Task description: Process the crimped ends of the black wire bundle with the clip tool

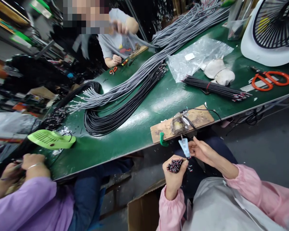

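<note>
A thick bundle of thin black cables point(175, 166), with red and white wire ends facing up, is wrapped in the fist of my left hand point(173, 176). A few wire ends stick out past my left thumb. My right hand point(204, 151) has its fingers bent at the right edge of a light-blue wedge-shaped piece point(184, 147); its fingertips are partly hidden, and what they pinch is not clear. A thin metal stem joins the wedge to a small tape-wrapped device point(179, 124) on a wooden board point(202, 115). A green clamp point(162, 139) grips the board's edge.
On the green table point(135, 123) lie grey cables point(135, 77), black cables point(110, 120), a tied black bundle point(214, 87), orange-handled scissors point(271, 80) and a plastic bag point(195, 56). A fan point(252, 54) stands at right. Co-workers sit left and opposite. A cardboard box point(144, 208) is below.
</note>
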`<state>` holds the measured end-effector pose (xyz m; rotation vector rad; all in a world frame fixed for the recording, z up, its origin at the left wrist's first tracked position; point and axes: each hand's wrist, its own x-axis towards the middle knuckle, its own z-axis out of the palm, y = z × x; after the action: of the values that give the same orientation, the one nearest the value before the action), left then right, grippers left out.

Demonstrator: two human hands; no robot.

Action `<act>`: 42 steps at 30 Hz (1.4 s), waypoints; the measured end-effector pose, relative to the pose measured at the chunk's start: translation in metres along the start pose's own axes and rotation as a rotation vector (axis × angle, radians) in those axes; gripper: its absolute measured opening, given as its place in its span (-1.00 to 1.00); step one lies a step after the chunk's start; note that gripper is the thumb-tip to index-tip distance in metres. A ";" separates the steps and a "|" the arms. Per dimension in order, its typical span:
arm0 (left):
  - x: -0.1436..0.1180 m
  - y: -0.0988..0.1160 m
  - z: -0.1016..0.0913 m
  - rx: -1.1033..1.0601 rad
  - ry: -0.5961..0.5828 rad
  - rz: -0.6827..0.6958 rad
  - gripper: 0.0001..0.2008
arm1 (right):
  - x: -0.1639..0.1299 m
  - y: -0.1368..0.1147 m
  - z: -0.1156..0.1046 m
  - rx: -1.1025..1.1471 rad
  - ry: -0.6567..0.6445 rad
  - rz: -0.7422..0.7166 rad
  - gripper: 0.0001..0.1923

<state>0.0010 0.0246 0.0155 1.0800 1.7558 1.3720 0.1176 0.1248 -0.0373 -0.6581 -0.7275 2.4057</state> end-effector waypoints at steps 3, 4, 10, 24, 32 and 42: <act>-0.002 0.002 -0.002 0.005 -0.056 0.008 -0.93 | -0.011 0.000 -0.010 -0.216 0.043 -0.056 -0.63; -0.003 0.002 -0.003 -0.001 -0.081 0.000 -0.92 | -0.015 -0.001 -0.011 -0.311 0.056 -0.083 -0.67; -0.018 -0.010 -0.001 -0.126 -0.084 -0.202 -0.88 | -0.040 -0.017 0.004 -0.815 0.027 -0.292 -0.78; -0.028 -0.012 0.007 -0.227 -0.033 -0.267 -0.86 | -0.061 -0.022 0.020 -1.030 0.002 -0.505 -0.81; -0.031 -0.007 0.008 -0.426 -0.120 -0.328 -0.85 | -0.055 -0.015 0.011 -0.947 -0.161 -0.561 -0.91; -0.028 -0.020 0.008 -0.504 -0.137 -0.246 -0.90 | -0.054 0.009 0.020 -0.514 -0.131 -0.276 -0.74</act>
<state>0.0165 0.0011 -0.0053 0.6414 1.2935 1.4382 0.1425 0.0786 -0.0120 -0.5499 -1.4185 2.0280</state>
